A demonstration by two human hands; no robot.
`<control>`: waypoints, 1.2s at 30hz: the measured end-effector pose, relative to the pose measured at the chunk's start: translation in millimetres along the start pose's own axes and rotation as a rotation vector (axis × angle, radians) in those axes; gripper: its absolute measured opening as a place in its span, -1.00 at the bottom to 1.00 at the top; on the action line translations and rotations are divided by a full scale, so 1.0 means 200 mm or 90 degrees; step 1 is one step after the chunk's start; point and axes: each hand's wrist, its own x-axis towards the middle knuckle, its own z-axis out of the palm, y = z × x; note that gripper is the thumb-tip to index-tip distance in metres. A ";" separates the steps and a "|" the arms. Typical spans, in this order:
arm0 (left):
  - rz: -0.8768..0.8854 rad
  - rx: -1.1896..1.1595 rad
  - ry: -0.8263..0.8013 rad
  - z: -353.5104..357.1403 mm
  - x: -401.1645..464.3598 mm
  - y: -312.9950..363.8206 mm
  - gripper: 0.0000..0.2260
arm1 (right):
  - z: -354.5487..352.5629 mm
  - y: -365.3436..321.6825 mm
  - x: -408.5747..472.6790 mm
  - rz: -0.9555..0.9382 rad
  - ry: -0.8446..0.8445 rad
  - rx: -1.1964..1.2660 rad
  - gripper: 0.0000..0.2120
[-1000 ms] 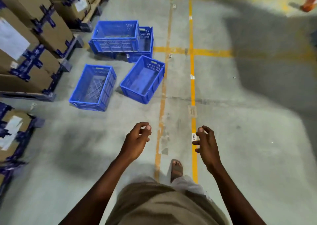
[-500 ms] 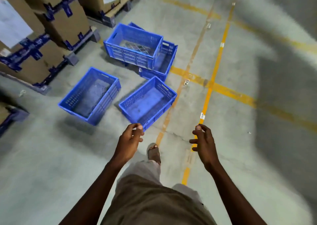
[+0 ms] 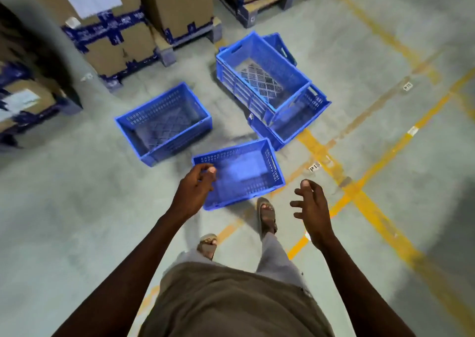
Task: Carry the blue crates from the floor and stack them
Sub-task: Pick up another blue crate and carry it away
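Empty grip of both hands (image 3: 195,190) above nearest crate (image 3: 246,172)

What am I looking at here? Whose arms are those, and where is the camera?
The camera sits on a person's head and looks forward and down, so you see their own arms, shirt and sandalled feet. No machine is involved. The left hand and right hand are both open and hold nothing; the left one hovers over the nearest crate. On the concrete floor, marked with yellow lines, stand blue crates: the nearest one, a second crate to its left, and further off a small stack of crates. Taped cardboard boxes on pallets stand behind.
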 end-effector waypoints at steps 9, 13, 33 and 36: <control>-0.179 -0.082 0.158 0.45 0.35 0.10 -0.81 | -0.19 -0.08 0.86 0.004 -0.185 -0.117 -0.83; -0.303 -0.167 0.211 0.55 0.48 -0.02 -0.81 | -0.17 0.01 1.17 0.009 -0.239 -0.195 -0.78; -0.409 -0.002 0.218 0.73 1.41 -1.39 -0.52 | 0.34 0.99 2.47 0.242 -0.181 -0.257 -0.30; -0.409 0.053 0.257 0.73 1.67 -1.79 -0.22 | 0.48 1.26 2.73 0.235 -0.144 -0.308 -0.25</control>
